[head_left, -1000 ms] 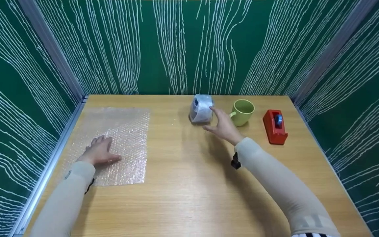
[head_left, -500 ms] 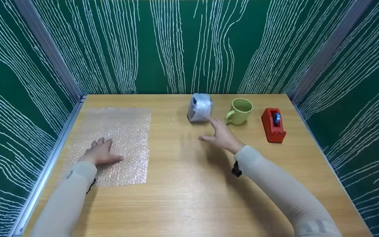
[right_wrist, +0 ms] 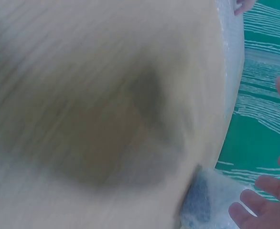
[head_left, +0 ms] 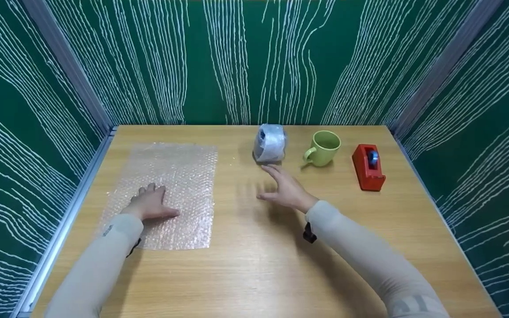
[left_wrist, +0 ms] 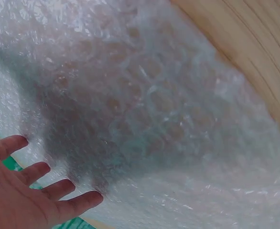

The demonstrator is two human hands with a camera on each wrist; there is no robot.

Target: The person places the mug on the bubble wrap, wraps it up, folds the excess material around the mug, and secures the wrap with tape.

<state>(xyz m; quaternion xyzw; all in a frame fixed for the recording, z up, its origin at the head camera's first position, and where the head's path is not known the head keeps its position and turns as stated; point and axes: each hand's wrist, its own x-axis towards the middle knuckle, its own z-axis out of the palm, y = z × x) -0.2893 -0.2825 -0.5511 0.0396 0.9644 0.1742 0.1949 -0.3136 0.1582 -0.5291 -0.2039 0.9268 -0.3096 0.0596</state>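
A sheet of clear bubble wrap point(head_left: 188, 172) lies flat at the left of the wooden table. On it rests my left hand point(head_left: 150, 204), fingers spread and the thumb pointing right. In the left wrist view its extended fingers point(left_wrist: 59, 190) lie over the sheet's edge. Over the bare wood hovers my right hand point(head_left: 287, 190), holding nothing, thumb and fingers apart. Just behind that hand stands a rounded bundle wrapped in bubble wrap point(head_left: 271, 143); what is inside is hidden. In the right wrist view the bundle point(right_wrist: 214, 200) shows beside the fingertips.
A green mug point(head_left: 324, 149) stands upright right of the bundle, its handle toward the left. Farther right sits a red tape dispenser point(head_left: 368, 168) with a blue-looking roll. Green walls point(head_left: 281, 62) with white lines enclose the table's back and sides.
My right hand has drawn back from the bundle, toward the front and left. The bubble wrap has slid a little right along with my left hand. Bundle, mug and dispenser stay put.
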